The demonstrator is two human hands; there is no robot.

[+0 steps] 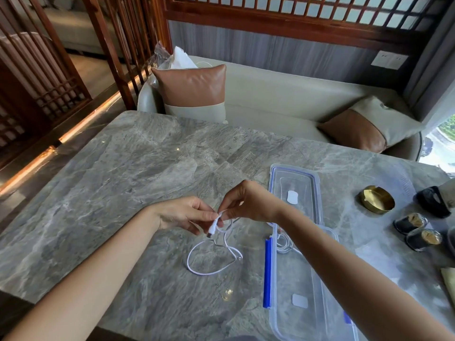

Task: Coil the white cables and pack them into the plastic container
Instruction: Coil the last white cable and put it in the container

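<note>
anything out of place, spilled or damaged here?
Nothing stands out. The thin white cable, pinched by the left hand and right hand, trails in a loose loop on the grey marble table, just uncoiled. The clear lid lies beyond the open clear plastic container with blue clips, which holds another coiled white cable.

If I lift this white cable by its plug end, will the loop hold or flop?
Probably floppy: the cable hangs from the left hand and right hand into a loose loop on the table, so it would likely sag and uncoil. Likely very light: the fingers pinch it. The plug end may swing.
</note>
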